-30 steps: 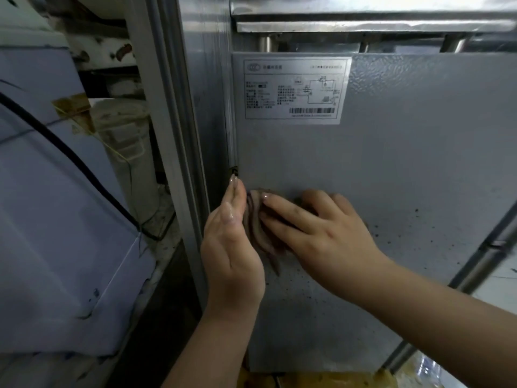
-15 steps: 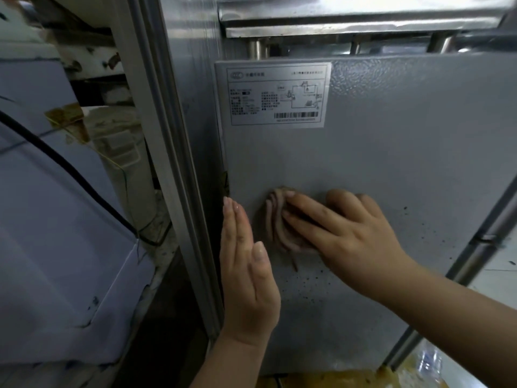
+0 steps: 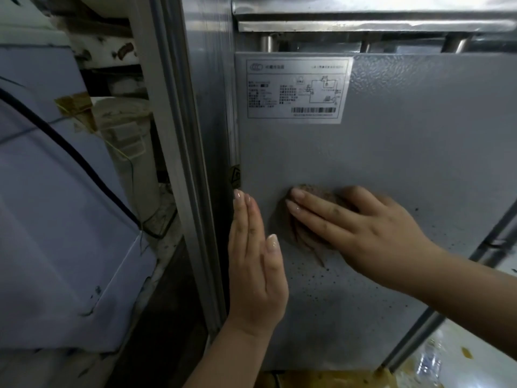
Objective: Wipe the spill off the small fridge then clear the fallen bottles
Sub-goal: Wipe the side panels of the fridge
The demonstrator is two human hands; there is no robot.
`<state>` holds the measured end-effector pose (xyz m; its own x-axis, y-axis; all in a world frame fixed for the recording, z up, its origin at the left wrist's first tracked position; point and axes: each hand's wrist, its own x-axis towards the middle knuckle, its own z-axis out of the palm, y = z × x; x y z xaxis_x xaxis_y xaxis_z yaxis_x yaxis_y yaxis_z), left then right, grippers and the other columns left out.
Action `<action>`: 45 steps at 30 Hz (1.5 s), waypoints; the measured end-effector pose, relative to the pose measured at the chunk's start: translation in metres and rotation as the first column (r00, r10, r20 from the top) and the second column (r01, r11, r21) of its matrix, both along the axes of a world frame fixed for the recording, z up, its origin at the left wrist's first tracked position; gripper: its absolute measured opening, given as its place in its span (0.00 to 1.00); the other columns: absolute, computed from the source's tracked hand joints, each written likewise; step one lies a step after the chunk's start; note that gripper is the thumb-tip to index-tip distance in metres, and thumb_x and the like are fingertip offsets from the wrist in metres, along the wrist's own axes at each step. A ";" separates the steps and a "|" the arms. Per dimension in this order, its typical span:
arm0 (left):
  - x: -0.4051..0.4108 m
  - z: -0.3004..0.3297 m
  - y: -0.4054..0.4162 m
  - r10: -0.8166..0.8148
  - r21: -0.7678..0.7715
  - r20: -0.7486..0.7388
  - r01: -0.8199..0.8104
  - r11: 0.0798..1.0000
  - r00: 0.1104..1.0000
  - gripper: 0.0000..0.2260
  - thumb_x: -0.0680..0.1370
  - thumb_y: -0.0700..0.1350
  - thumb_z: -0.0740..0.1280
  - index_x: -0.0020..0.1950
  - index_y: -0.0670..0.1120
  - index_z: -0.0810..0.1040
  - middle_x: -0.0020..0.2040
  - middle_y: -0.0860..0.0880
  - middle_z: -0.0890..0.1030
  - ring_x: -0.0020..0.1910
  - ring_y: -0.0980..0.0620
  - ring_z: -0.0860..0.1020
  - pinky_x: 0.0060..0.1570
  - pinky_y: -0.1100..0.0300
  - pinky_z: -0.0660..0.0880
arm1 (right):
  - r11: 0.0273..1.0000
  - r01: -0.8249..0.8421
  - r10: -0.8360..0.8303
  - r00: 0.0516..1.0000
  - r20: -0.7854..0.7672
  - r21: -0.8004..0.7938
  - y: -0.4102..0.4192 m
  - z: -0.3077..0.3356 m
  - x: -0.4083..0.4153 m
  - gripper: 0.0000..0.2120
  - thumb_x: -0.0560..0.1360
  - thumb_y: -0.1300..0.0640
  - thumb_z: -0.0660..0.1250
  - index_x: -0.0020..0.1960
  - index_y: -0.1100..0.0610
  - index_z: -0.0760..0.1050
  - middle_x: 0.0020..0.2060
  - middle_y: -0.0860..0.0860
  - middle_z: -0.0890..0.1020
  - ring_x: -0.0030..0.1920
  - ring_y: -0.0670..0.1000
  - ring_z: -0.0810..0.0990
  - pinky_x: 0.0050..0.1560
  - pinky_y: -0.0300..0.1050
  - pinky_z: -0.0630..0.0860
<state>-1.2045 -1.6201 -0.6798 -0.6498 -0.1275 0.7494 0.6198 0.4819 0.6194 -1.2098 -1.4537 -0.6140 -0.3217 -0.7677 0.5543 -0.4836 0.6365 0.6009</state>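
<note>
**Cloth pressed flat on the fridge's grey side panel**

The right hand [image 3: 372,231] lies on the grey panel of the small fridge [image 3: 405,152], fingers straight and close together, pressing a crumpled brown cloth [image 3: 293,228] against the metal. The cloth sits under the fingers and pokes out beyond the fingertips toward nine o'clock, with a thin tail hanging toward six o'clock. The left hand [image 3: 256,264] stands edge-on at the panel's left border, fingers straight and together, holding nothing; the cloth lies at about two o'clock from it, near but apart. Dark spill specks [image 3: 321,278] dot the panel at six o'clock from the cloth, between the two wrists, and more show at three o'clock from the right hand. A rating label [image 3: 298,89] is stuck to the panel at twelve o'clock from the cloth. At about five o'clock from the right hand, on a yellow-stained floor [image 3: 458,357], lies something clear that may be a fallen bottle [image 3: 429,359]; it is too blurred to be sure. A black cable [image 3: 70,152] runs across the pale blue sheet at nine o'clock.
</note>
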 end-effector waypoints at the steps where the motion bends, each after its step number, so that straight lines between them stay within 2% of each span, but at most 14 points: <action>1: 0.000 -0.001 0.001 -0.003 0.006 -0.002 0.003 1.000 1.000 0.26 0.81 0.56 0.40 0.72 0.38 0.48 0.74 0.47 0.52 0.74 0.60 0.49 0.71 0.68 0.47 | 0.999 0.001 -0.001 1.000 -0.015 0.044 0.003 -0.002 0.001 0.22 0.80 0.63 0.42 0.70 0.55 0.62 0.69 0.49 0.66 0.45 0.57 0.70 0.35 0.46 0.76; 3: 0.001 -0.002 0.002 -0.011 0.031 -0.009 0.011 0.999 1.000 0.27 0.81 0.57 0.40 0.72 0.39 0.48 0.74 0.48 0.51 0.74 0.61 0.48 0.71 0.68 0.47 | 0.996 0.000 0.004 0.999 -0.045 0.086 0.011 0.004 0.003 0.21 0.81 0.61 0.40 0.70 0.55 0.63 0.68 0.49 0.67 0.45 0.57 0.70 0.36 0.46 0.74; 6: 0.003 0.002 0.005 -0.039 0.124 0.012 0.038 0.992 0.999 0.25 0.80 0.59 0.40 0.72 0.46 0.51 0.73 0.56 0.51 0.73 0.63 0.50 0.71 0.67 0.49 | 1.000 -0.011 0.011 0.993 -0.118 0.003 0.014 0.029 0.000 0.17 0.83 0.59 0.47 0.68 0.57 0.67 0.66 0.50 0.70 0.40 0.58 0.76 0.34 0.46 0.74; 9: 0.008 0.012 0.008 -0.167 0.379 0.090 0.121 0.917 0.982 0.19 0.77 0.58 0.44 0.67 0.60 0.57 0.71 0.63 0.57 0.72 0.65 0.55 0.72 0.61 0.53 | 0.988 -0.079 0.057 0.986 -0.159 -0.136 -0.010 0.032 -0.008 0.15 0.82 0.57 0.53 0.65 0.56 0.73 0.64 0.50 0.74 0.37 0.56 0.77 0.34 0.46 0.73; 12: 0.009 0.017 0.005 -0.261 0.558 0.102 0.162 0.814 0.960 0.20 0.73 0.61 0.46 0.63 0.62 0.62 0.69 0.64 0.63 0.70 0.67 0.59 0.70 0.64 0.56 | 0.996 -0.086 0.087 0.993 -0.078 0.020 -0.037 -0.009 -0.013 0.17 0.80 0.59 0.52 0.66 0.55 0.68 0.65 0.47 0.75 0.44 0.56 0.73 0.39 0.47 0.66; 14: 0.007 0.018 0.004 -0.264 0.559 0.096 0.168 0.812 0.960 0.20 0.73 0.61 0.45 0.63 0.62 0.63 0.69 0.63 0.63 0.69 0.67 0.60 0.68 0.66 0.57 | 0.994 -0.058 0.061 0.998 -0.028 0.097 -0.030 -0.029 -0.011 0.17 0.79 0.59 0.52 0.66 0.54 0.66 0.65 0.46 0.75 0.46 0.56 0.75 0.41 0.46 0.65; 18: 0.006 0.017 0.005 -0.234 0.514 0.095 0.154 0.844 0.968 0.19 0.74 0.60 0.45 0.64 0.62 0.61 0.69 0.62 0.63 0.70 0.66 0.60 0.69 0.66 0.57 | 0.999 -0.047 0.046 0.998 -0.044 -0.014 -0.011 -0.016 -0.004 0.16 0.82 0.59 0.48 0.67 0.53 0.66 0.66 0.45 0.71 0.49 0.56 0.71 0.41 0.47 0.66; 22: 0.003 0.013 -0.001 -0.237 0.490 0.087 0.166 0.856 0.968 0.18 0.75 0.59 0.46 0.63 0.62 0.62 0.67 0.64 0.64 0.69 0.66 0.61 0.69 0.65 0.58 | 0.990 -0.040 0.028 0.995 -0.091 -0.137 -0.032 -0.008 -0.010 0.17 0.80 0.59 0.55 0.67 0.53 0.67 0.66 0.47 0.73 0.45 0.56 0.69 0.39 0.46 0.63; 24: 0.002 0.011 -0.004 -0.217 0.440 0.086 0.158 0.884 0.972 0.19 0.76 0.58 0.45 0.65 0.61 0.61 0.68 0.63 0.63 0.70 0.65 0.61 0.69 0.63 0.58 | 0.989 -0.045 0.036 0.997 -0.062 -0.144 -0.046 -0.015 -0.013 0.18 0.78 0.59 0.56 0.68 0.53 0.66 0.66 0.47 0.73 0.46 0.57 0.69 0.40 0.47 0.63; 27: 0.001 0.006 -0.009 -0.097 0.163 0.044 0.088 0.983 0.994 0.21 0.79 0.56 0.43 0.71 0.51 0.55 0.71 0.61 0.56 0.71 0.68 0.55 0.70 0.69 0.52 | 0.994 -0.031 0.027 0.999 -0.037 -0.106 -0.035 -0.021 -0.009 0.18 0.80 0.60 0.50 0.69 0.53 0.65 0.67 0.47 0.72 0.48 0.57 0.70 0.41 0.48 0.65; 30: 0.002 0.003 -0.016 -0.052 -0.007 -0.013 0.052 0.999 0.999 0.26 0.81 0.56 0.40 0.72 0.40 0.52 0.73 0.55 0.54 0.73 0.63 0.52 0.71 0.66 0.50 | 0.988 -0.030 0.015 0.995 -0.101 -0.154 -0.002 -0.011 -0.002 0.15 0.82 0.56 0.55 0.67 0.53 0.67 0.66 0.47 0.70 0.46 0.56 0.72 0.40 0.48 0.67; 35: 0.010 0.015 -0.017 -0.037 -0.103 -0.106 0.026 0.994 0.994 0.22 0.82 0.54 0.39 0.72 0.45 0.51 0.73 0.52 0.55 0.74 0.60 0.53 0.72 0.64 0.51 | 0.866 -0.074 -0.009 0.987 -0.163 -0.495 -0.006 0.011 -0.015 0.19 0.77 0.60 0.65 0.67 0.56 0.70 0.66 0.50 0.72 0.47 0.60 0.81 0.42 0.53 0.74; 41: 0.029 0.040 -0.008 -0.100 -0.242 -0.176 0.055 0.969 0.979 0.23 0.82 0.54 0.38 0.72 0.44 0.52 0.75 0.57 0.51 0.74 0.58 0.52 0.72 0.65 0.51 | 0.965 -0.079 0.050 0.991 -0.121 -0.249 -0.016 -0.031 -0.008 0.15 0.82 0.59 0.53 0.67 0.53 0.66 0.67 0.46 0.68 0.47 0.55 0.71 0.39 0.47 0.67; 45: 0.022 0.037 0.012 -0.242 -0.501 -0.181 0.122 0.857 0.953 0.24 0.82 0.53 0.40 0.72 0.39 0.52 0.75 0.49 0.53 0.75 0.53 0.51 0.72 0.62 0.50 | 0.889 0.066 -0.145 0.979 -0.142 -0.454 0.063 -0.036 0.007 0.20 0.79 0.60 0.58 0.70 0.54 0.64 0.68 0.50 0.70 0.50 0.58 0.76 0.45 0.50 0.71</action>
